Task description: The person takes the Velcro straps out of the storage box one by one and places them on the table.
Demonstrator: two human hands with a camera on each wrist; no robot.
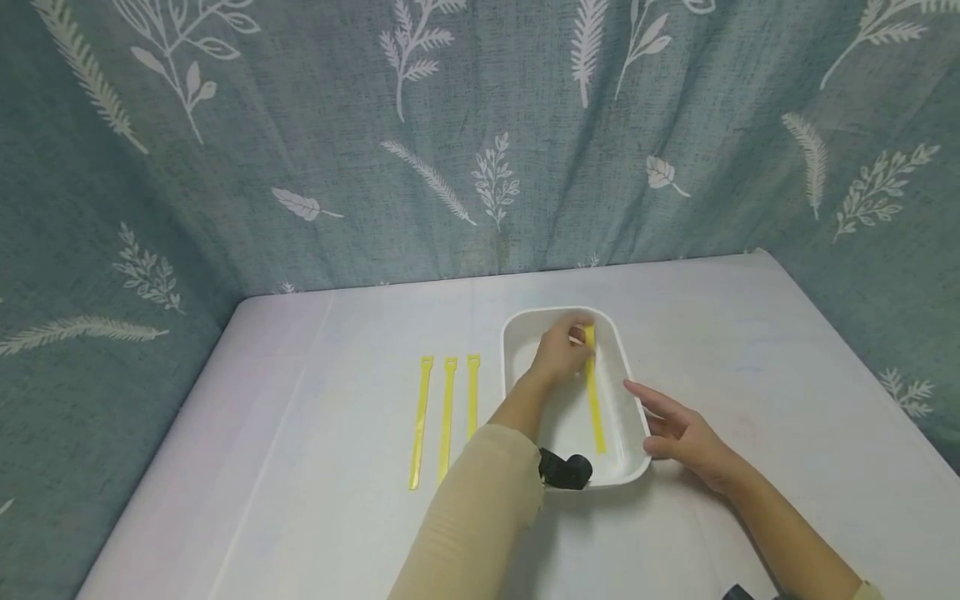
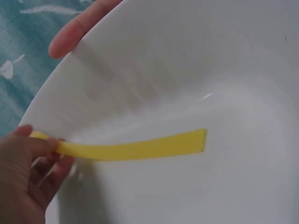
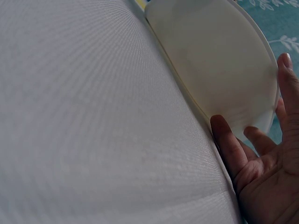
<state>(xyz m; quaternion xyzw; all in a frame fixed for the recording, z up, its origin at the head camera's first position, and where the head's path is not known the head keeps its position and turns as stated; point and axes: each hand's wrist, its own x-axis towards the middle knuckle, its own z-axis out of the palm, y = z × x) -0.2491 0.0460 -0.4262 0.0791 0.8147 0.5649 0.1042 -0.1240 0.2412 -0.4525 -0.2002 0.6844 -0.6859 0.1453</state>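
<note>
Inside a white rectangular tray [image 1: 558, 482], my left hand [image 1: 561, 350] pinches a yellow strap [image 1: 595, 408] near its far end. The left wrist view shows the strap [image 2: 135, 150] between thumb and fingers [image 2: 44, 145], its square-cut end reaching over the tray floor. At the tray's right side, my right hand [image 1: 686, 433] rests against the outer wall with fingers mostly extended. In the right wrist view, the fingers [image 3: 229, 144] touch the tray's outside [image 3: 215, 65]. Left of the tray lie three more yellow straps [image 1: 422, 421] with slotted heads, side by side; the sleeve partly covers them.
A white cloth [image 1: 315, 500] covers the table. Behind and beside it hangs a teal curtain [image 1: 337, 150] with white leaf prints. A black wrist-camera mount [image 1: 566, 471] on the left forearm overlaps the tray's near rim.
</note>
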